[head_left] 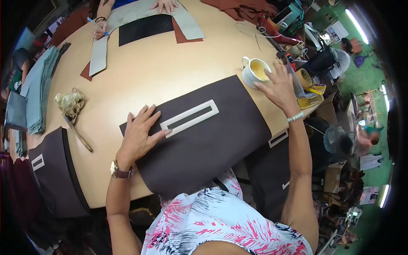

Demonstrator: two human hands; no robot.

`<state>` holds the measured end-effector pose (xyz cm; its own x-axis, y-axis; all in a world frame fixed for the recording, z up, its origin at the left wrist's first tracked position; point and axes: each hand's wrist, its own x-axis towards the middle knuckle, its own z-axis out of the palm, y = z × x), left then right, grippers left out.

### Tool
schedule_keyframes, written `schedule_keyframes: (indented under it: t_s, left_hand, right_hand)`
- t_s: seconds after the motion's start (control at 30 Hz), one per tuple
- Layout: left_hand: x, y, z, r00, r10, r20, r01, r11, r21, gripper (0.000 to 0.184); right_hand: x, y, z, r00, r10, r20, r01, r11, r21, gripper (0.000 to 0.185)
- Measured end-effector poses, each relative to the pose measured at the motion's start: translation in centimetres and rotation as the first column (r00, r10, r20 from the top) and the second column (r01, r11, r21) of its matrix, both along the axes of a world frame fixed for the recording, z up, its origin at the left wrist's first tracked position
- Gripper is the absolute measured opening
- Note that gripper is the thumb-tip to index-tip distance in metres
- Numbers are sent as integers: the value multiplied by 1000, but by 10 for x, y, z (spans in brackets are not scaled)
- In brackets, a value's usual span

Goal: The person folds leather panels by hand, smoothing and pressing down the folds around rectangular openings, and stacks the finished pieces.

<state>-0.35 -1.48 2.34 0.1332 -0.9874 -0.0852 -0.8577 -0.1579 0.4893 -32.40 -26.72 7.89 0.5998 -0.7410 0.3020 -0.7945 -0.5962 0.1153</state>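
Note:
A dark brown panel (pixel 212 144) lies in front of me, its near part hanging over the table's edge. On it is a pale rectangular frame (pixel 191 118) with a long slot. My left hand (pixel 138 138) rests spread on the panel's left part, thumb at the frame's lower left corner. My right hand (pixel 278 87) is at the right side of a white mug (pixel 250 78) holding yellowish stuff. Its fingers are spread, with thumb and index finger at the mug's side and rim; I cannot tell whether they grip it.
Dark panels (pixel 59 170) with a pale frame lie at the left edge. A crusted brush-like tool (pixel 72 106) sits left. Across the table (pixel 178 63), another person's hand (pixel 100 30) holds a pen over pale templates. Stacked grey-green pieces (pixel 40 89) and a cluttered basket (pixel 297 80) flank it.

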Motion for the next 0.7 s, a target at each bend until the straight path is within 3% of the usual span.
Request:
schedule_keyframes:
  t_s: [0.17,0.2,0.3,0.4,0.5,0.53,0.63,0.7]
  left_hand:
    - [-6,1,-5,984,-42,171,59,993,-100,83]
    - [-6,0,-8,983,-44,176,63,993,-103,87]
    - [-6,0,-12,984,-40,171,58,993,-104,86]
    - [-6,0,-12,986,-41,164,59,993,-107,86]
    - [-6,-1,-13,984,-43,172,63,992,-111,86]
    - [-6,0,-13,984,-44,173,64,992,-110,86]
    - [-6,-1,-15,983,-42,181,64,991,-119,87]
    - [-5,0,-18,980,-44,194,70,989,-127,90]
  right_hand:
    - [30,-27,4,932,-71,-355,143,973,180,71]
    - [33,-25,-2,946,-69,-316,98,992,77,71]
    - [39,-29,14,893,-123,-433,254,932,260,68]
    - [23,-42,18,989,-130,-74,141,977,161,58]
    - [8,-38,27,992,-53,111,46,997,62,34]
    - [4,-31,24,996,-33,80,29,998,53,21]
    - [-8,-15,19,968,49,-246,-32,997,72,28]
    - [-8,-3,9,983,51,-174,-41,998,57,33]
